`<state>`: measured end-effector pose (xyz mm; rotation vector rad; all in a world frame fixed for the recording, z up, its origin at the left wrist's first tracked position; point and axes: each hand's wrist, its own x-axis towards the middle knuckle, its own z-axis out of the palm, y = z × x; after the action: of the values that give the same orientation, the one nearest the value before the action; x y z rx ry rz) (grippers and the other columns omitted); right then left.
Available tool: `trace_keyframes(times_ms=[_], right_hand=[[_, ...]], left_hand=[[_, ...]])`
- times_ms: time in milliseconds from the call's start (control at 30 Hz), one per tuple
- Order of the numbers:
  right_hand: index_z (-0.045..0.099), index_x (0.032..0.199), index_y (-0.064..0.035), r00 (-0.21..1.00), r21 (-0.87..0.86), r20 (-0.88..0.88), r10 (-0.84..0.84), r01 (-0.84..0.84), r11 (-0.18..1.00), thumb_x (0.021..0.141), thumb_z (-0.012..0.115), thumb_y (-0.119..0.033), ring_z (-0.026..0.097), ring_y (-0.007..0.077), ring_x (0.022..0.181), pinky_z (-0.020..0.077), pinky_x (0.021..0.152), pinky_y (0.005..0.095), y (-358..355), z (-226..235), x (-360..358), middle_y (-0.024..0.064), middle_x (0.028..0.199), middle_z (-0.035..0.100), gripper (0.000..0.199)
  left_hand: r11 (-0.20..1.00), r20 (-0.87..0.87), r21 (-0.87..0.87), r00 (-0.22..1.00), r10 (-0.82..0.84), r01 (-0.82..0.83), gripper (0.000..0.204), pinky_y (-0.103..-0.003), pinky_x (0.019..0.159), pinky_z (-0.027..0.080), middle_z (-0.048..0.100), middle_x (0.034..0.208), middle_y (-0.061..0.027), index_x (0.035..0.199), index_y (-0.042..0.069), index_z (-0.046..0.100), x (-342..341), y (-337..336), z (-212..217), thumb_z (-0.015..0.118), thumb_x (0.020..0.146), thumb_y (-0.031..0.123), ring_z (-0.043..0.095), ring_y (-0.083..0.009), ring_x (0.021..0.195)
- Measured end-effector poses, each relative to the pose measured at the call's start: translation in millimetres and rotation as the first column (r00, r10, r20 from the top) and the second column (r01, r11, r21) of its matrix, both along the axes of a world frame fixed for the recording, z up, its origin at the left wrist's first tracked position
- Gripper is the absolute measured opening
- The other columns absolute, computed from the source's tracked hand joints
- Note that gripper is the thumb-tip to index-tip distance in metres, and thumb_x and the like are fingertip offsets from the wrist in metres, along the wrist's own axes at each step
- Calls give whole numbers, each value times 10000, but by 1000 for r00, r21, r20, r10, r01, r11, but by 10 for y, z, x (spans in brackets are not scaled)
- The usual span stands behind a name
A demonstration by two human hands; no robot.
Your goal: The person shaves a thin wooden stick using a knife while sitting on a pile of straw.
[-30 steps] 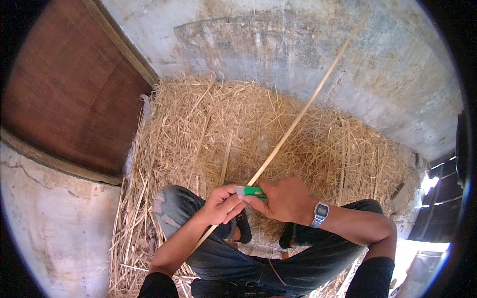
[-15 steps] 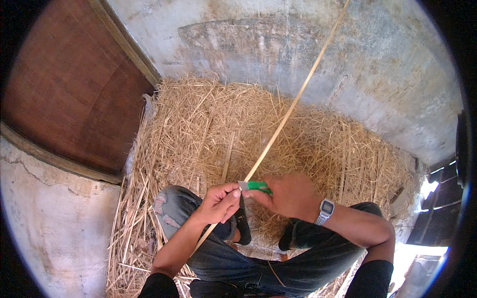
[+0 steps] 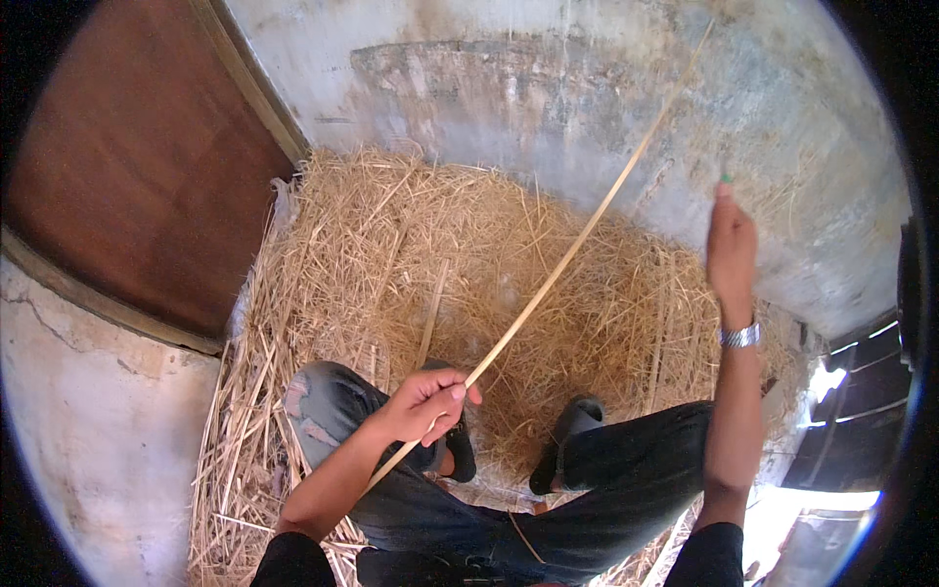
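My left hand (image 3: 427,404) is closed around a long, thin, pale bamboo strip (image 3: 572,251). One end of the strip passes back under my left forearm, and the other slants up and away to the far right, in front of the wall. Out at the right, well apart from the strip, my raised right hand (image 3: 731,245) is a closed fist. A small green bit of the knife (image 3: 726,179) sticks out at its thumb; the fingers hide the rest, and the blade cannot be made out.
Straw-like shavings and loose strips (image 3: 411,235) cover the floor around my bent legs (image 3: 587,509). A stained grey wall (image 3: 548,108) rises ahead. At the left is a brown wooden panel (image 3: 137,166) in a frame; dark slats (image 3: 851,430) stand at the right.
My right hand has left the strip beside my left hand and swung far forward and right with the knife. My left hand keeps its hold, and the strip's far end has shifted right.
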<state>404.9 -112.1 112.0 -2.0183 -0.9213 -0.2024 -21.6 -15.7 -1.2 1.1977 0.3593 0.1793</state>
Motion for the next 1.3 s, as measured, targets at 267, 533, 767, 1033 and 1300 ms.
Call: trace_keyframes(times_ms=[267,533,767,1033,1300], right_hand=[[691,907,-26,708,23,-451,543,-600,800,957,704,-320,440,106,599,377,554,312,143,-250,-1311,-11,644,499,299],[673,1013,-65,705,367,-530,471,-310,877,974,683,-263,460,76,532,366,491,279,101,121,-737,-51,633,513,202],[656,990,-46,818,-17,-27,574,-575,818,1006,592,-405,581,269,495,458,513,423,-21,14,-1255,99,559,548,365],[632,877,-80,723,-447,44,690,-603,660,951,631,-495,630,374,534,469,492,482,-50,-98,-1809,148,558,588,422],[651,852,-84,772,-516,92,629,-503,693,917,627,-589,646,358,556,497,512,470,75,-89,-1775,148,589,614,509]], left_hand=[[991,107,66,986,-125,119,342,-204,436,358,531,618,-10,1197,-29,534,291,-66,154,378,1116,264,483,-57,438],[980,81,89,980,-183,176,401,-194,455,337,511,632,31,1393,-9,502,189,-45,159,471,1092,254,457,-24,476],[993,244,95,969,41,-66,386,-199,454,288,433,596,55,1336,-23,555,151,-40,56,476,1092,266,374,-18,474],[921,183,239,946,268,-307,352,-206,474,291,459,619,56,1311,-27,602,149,-47,65,519,1077,223,390,-16,516],[744,196,500,895,401,-443,282,-209,515,319,500,695,67,1271,-29,664,172,-37,147,618,1014,79,415,-15,598]])
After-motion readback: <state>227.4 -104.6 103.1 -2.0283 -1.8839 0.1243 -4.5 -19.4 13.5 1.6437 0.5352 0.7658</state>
